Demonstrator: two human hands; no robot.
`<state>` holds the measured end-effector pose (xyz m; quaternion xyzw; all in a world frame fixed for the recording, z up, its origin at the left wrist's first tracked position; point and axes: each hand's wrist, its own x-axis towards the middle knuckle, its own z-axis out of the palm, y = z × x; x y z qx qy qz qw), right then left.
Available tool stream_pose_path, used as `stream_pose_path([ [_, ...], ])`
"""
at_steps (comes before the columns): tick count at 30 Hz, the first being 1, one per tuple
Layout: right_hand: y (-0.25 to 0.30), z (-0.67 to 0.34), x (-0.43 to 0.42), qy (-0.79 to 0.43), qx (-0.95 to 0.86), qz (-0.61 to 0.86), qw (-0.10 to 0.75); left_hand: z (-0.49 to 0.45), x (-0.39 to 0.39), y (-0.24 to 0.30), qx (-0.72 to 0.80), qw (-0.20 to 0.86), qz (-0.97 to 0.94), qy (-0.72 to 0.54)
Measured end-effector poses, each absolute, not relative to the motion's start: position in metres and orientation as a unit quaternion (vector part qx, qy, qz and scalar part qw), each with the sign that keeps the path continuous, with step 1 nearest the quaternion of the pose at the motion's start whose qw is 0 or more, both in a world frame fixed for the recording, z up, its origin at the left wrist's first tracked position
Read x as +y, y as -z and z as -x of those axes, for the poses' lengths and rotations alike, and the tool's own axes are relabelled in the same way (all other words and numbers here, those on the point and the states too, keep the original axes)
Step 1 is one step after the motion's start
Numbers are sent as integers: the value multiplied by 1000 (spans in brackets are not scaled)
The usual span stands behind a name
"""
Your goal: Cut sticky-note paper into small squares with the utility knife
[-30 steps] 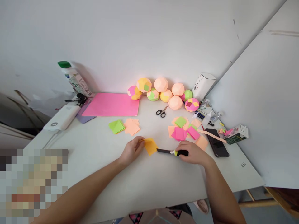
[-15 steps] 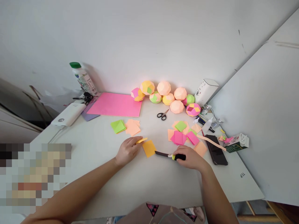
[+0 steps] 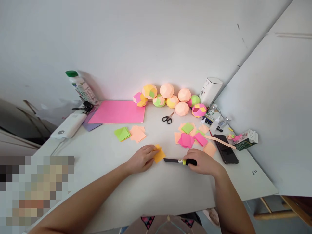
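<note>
Near the table's middle, my left hand (image 3: 141,159) has its fingers closed at the orange paper squares (image 3: 159,156), covering their left part. How many sheets lie under the fingertips I cannot tell. My right hand (image 3: 203,161) is wrapped round the black and yellow handle of a utility knife (image 3: 172,160). Its dark blade lies low over the table and points left, with the tip just beside the orange paper. Beyond the right hand are loose pink paper squares (image 3: 186,140) and a green one (image 3: 187,128) on peach sheets.
Small black scissors (image 3: 167,119) lie farther back, before several faceted paper balls (image 3: 181,109). Green squares (image 3: 122,133) and peach squares (image 3: 137,134) sit left, near a pink board (image 3: 117,112). A phone (image 3: 226,149) and a small carton (image 3: 246,139) are at right.
My left hand has moved right, bringing its orange piece onto the orange square on the table. My right hand still holds the knife, almost in place. The view has shifted slightly.
</note>
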<state>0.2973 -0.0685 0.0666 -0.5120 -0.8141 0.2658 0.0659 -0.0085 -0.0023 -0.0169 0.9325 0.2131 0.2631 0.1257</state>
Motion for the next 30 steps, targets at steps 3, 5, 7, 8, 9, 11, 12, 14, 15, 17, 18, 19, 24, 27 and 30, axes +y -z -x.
stream_pose_path([
  [3,-66,-299,-68,-273,-814,508,77,9,-2,17,220,131,-932,-255],
  [5,-64,-299,-66,-274,-814,507,80,9,-2,16,224,138,-932,-249],
  [7,-61,-299,-64,-273,-815,505,83,10,-2,16,224,145,-933,-243],
  [8,-60,-299,-63,-273,-816,502,86,10,-2,15,222,148,-933,-240],
  [9,-59,-299,-62,-274,-817,501,88,10,-2,15,222,150,-934,-238],
  [11,-59,-300,-62,-275,-817,498,92,10,-2,15,225,152,-934,-233],
  [12,-59,-300,-62,-276,-817,498,91,10,-2,14,227,152,-934,-231],
  [14,-61,-301,-62,-278,-817,498,85,10,-2,14,229,155,-933,-228],
  [15,-63,-301,-63,-278,-816,500,81,11,-2,14,230,157,-933,-227],
  [17,-64,-300,-64,-276,-815,503,79,10,-2,13,232,163,-933,-224],
  [18,-64,-300,-64,-273,-815,504,80,10,-2,13,233,166,-932,-223],
  [19,-64,-299,-64,-271,-815,505,82,10,-2,13,235,168,-931,-223],
  [24,-59,-297,-65,-258,-824,493,108,8,-1,15,232,168,-930,-230],
  [27,-57,-296,-65,-248,-829,484,126,8,-1,15,227,172,-930,-232],
  [30,-59,-295,-65,-234,-835,480,134,9,1,15,231,185,-927,-229],
])
